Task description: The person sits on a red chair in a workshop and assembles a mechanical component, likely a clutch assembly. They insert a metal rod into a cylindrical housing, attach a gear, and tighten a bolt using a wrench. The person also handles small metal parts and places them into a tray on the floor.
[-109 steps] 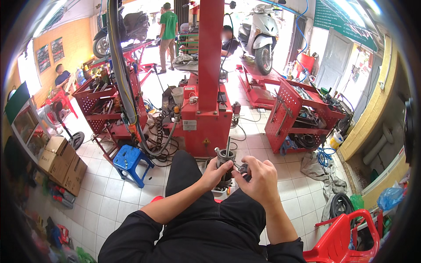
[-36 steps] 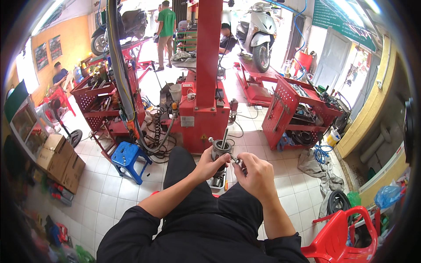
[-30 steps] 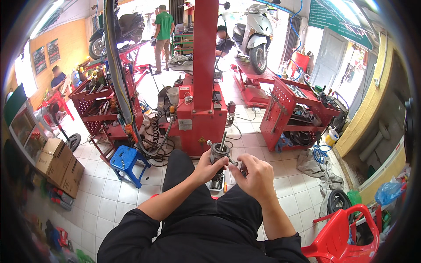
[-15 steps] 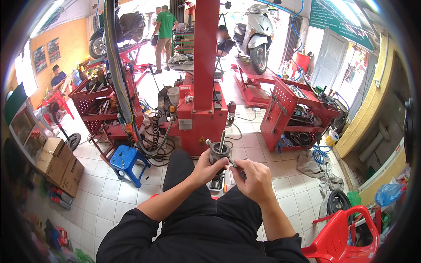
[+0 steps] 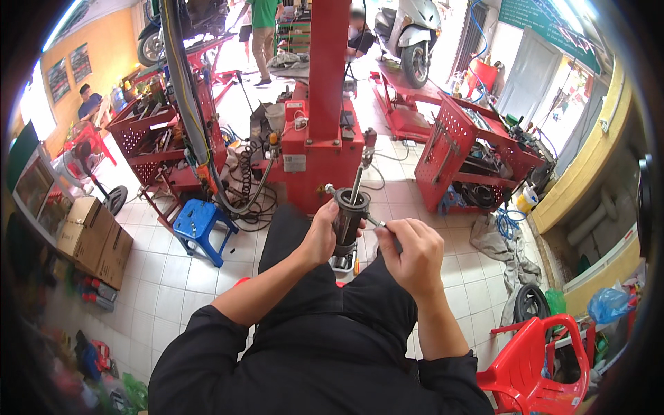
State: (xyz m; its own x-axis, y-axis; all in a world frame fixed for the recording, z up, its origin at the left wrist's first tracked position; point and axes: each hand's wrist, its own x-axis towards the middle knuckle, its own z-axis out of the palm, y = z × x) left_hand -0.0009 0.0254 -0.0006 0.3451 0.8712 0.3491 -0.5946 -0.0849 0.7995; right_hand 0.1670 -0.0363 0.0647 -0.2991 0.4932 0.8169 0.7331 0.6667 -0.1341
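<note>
Between my knees, my left hand (image 5: 321, 236) is wrapped round a dark metal cylinder (image 5: 348, 226) with an open round top. A thin steel rod (image 5: 357, 184) sticks up out of its mouth. A small rounded knob (image 5: 329, 188) stands out at the rim on the left. At the cylinder's right side, my right hand (image 5: 416, 253) is closed, thumb and forefinger pinching the outer end of a short bolt-like metal pin (image 5: 373, 220). The pin's inner end meets the cylinder; how it is fixed there is too small to tell. Below lies a small tray (image 5: 343, 264) holding metal parts.
Ahead stands a red machine base with a post (image 5: 325, 155). A blue stool (image 5: 200, 220) is to the left, beside a red tool cart (image 5: 149, 155). Another red cart (image 5: 449, 155) is at the right. A red chair (image 5: 529, 360) stands close by at lower right.
The view has tipped downward. My left hand's thumb has shifted from the front to the cylinder's left side, uncovering its body. My right hand has drawn slightly outward, and the pin shows more.
</note>
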